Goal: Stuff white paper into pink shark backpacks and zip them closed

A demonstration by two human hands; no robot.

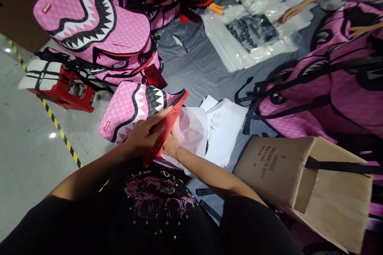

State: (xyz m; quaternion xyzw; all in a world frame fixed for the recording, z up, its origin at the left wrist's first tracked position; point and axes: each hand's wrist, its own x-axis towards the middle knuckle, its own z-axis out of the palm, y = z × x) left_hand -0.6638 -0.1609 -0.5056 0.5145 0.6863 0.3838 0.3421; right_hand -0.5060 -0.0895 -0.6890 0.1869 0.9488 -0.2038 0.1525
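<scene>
Bag [127, 107] just left of paper stack [229, 131]. Your left hand [145, 135] pinches its red lining [172, 121] between thumb and fingers. Your right hand [171, 144] at bag's mouth; fingers hidden, cannot tell state. Carton [273, 163] right of paper stack.

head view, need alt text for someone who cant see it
A person's left hand rests against the raised red lining of a pink bag with a shark-tooth print, with the right hand just behind that lining, by a thin white sheet. Around them are more pink bags, a cardboard box, and another person's hand by clear plastic packaging.
</scene>
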